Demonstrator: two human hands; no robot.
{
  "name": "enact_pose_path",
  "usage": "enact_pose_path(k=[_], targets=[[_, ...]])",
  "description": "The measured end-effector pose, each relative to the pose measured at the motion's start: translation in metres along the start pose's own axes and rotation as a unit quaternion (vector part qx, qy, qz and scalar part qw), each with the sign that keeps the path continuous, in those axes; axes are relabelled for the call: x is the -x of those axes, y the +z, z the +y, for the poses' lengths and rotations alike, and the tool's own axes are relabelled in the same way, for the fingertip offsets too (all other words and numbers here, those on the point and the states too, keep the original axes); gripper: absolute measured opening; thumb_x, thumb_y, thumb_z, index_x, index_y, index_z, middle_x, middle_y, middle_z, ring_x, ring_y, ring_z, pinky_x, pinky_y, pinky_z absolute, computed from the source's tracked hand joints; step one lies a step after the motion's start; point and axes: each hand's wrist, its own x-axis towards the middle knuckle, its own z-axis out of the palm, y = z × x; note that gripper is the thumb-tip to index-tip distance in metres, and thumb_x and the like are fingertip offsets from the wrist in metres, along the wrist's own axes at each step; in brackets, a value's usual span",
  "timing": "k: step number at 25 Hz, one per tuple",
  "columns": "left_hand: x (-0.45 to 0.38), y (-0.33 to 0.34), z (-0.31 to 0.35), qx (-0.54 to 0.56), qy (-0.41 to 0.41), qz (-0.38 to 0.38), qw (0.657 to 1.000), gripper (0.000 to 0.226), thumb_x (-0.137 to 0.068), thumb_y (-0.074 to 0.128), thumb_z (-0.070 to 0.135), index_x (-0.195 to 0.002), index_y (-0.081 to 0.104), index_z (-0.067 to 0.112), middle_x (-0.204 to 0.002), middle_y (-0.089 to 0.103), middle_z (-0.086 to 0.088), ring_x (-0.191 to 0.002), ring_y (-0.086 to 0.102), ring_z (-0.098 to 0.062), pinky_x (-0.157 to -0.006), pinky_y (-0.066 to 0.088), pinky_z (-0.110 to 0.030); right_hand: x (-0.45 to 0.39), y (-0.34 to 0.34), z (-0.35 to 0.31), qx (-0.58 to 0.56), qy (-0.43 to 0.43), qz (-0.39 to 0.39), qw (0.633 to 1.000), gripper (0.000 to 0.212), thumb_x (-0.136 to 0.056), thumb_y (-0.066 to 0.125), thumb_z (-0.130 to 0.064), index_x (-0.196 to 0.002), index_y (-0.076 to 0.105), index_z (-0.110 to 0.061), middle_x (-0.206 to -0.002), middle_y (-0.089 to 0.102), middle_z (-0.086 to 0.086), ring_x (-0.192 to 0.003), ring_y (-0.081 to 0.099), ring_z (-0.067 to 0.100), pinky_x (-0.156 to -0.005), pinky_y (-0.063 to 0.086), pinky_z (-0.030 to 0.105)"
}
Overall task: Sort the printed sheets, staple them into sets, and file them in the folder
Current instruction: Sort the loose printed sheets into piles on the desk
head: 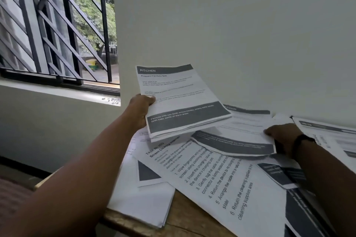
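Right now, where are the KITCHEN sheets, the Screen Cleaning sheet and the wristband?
KITCHEN sheets (179,100): head view, middle of the top page.
Screen Cleaning sheet (217,181): head view, on its numbered steps.
Wristband (302,141): head view, black strap on the right wrist.

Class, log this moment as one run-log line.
phase: sorting | left hand: holds KITCHEN stack raised | right hand: grips sheet on table | stapler, folder: unseen
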Motion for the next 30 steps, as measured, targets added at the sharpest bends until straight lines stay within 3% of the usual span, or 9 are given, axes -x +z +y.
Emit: enact_pose_path(k=[3,6,8,10,14,18,24,28,30], targets=[[0.000,-0.002,-0.001,-0.001,-0.003,0.016,1.000,0.034,-0.094,0.051,0.000,-0.127,0.048,0.009,-0.114,0.064,-0.016,-0.096,0.067,-0.037,-0.073,0.058,-0.056,0.004,0.010,-0.004,0.181,-0.063,0.026,0.981,0.020,-0.072,0.068,-0.018,-0.072,0.052,-0.005,-0.071,0.056,0.013,-0.067,0.053,0.027,-0.055,0.037,0.028],[0.001,0.004,-0.006,-0.065,0.019,0.008,0.998,0.029,-0.096,0.050,0.002,-0.124,0.051,0.010,-0.117,0.064,-0.013,-0.097,0.067,-0.034,-0.082,0.056,-0.052,0.015,0.010,-0.015,0.283,-0.091,0.036,0.954,0.042,-0.077,0.066,-0.046,-0.096,0.060,-0.009,-0.098,0.064,0.018,-0.092,0.062,0.032,-0.072,0.048,0.032],[0.003,0.012,-0.012,-0.139,0.049,-0.028,0.989,0.027,-0.098,0.049,0.004,-0.124,0.053,0.012,-0.121,0.063,-0.012,-0.098,0.065,-0.033,-0.088,0.055,-0.048,0.028,-0.007,-0.035,0.220,-0.106,0.039,0.969,0.044,-0.079,0.063,-0.055,-0.087,0.056,-0.012,-0.090,0.062,0.017,-0.079,0.063,0.032,-0.071,0.054,0.037],[0.005,0.021,-0.022,-0.195,0.069,-0.060,0.977,0.031,-0.098,0.051,0.006,-0.129,0.052,0.010,-0.125,0.062,-0.011,-0.095,0.065,-0.029,-0.083,0.055,-0.041,0.039,-0.038,-0.059,0.028,-0.100,0.023,0.994,0.041,-0.084,0.065,-0.047,-0.076,0.050,-0.010,-0.076,0.054,0.010,-0.062,0.058,0.027,-0.062,0.055,0.035],[0.011,0.028,-0.033,-0.251,0.082,-0.079,0.961,0.032,-0.097,0.054,0.006,-0.128,0.053,0.007,-0.125,0.062,-0.011,-0.087,0.064,-0.026,-0.071,0.052,-0.033,0.069,-0.108,-0.086,-0.091,-0.107,0.007,0.990,0.035,-0.087,0.065,-0.040,-0.104,0.061,-0.010,-0.092,0.062,0.006,-0.065,0.061,0.022,-0.059,0.052,0.029],[0.024,0.036,-0.025,-0.264,0.089,-0.086,0.956,0.031,-0.096,0.054,0.005,-0.128,0.055,0.003,-0.129,0.061,-0.018,-0.099,0.064,-0.037,-0.088,0.051,-0.044,0.106,-0.168,-0.054,0.030,-0.147,-0.001,0.989,0.027,-0.086,0.069,-0.035,-0.104,0.065,-0.015,-0.096,0.067,0.004,-0.072,0.063,0.020,-0.061,0.053,0.028],[0.047,0.082,-0.001,-0.249,0.091,-0.104,0.959,0.029,-0.095,0.054,0.002,-0.124,0.057,0.000,-0.121,0.063,-0.014,-0.074,0.062,-0.025,-0.065,0.048,-0.030,0.142,-0.179,0.035,0.376,-0.108,-0.153,0.907,0.044,-0.073,0.076,-0.051,-0.112,0.060,-0.039,-0.110,0.062,-0.015,-0.096,0.058,0.003,-0.077,0.042,0.016],[0.069,0.117,-0.015,-0.264,0.065,-0.139,0.952,0.026,-0.097,0.050,0.000,-0.122,0.055,0.003,-0.112,0.060,-0.013,-0.073,0.061,-0.025,-0.059,0.047,-0.030,0.121,-0.190,0.063,0.368,-0.077,-0.070,0.924,0.031,-0.083,0.066,-0.048,-0.108,0.062,-0.029,-0.104,0.059,-0.012,-0.098,0.057,0.008,-0.080,0.043,0.020],[0.074,0.130,-0.031,-0.289,0.053,-0.147,0.945,0.028,-0.095,0.053,0.001,-0.123,0.057,-0.001,-0.119,0.063,-0.016,-0.084,0.065,-0.033,-0.074,0.054,-0.039,0.098,-0.204,0.072,0.378,-0.039,-0.004,0.925,0.024,-0.088,0.061,-0.043,-0.094,0.062,-0.020,-0.099,0.061,-0.005,-0.102,0.059,0.017,-0.070,0.041,0.022]])
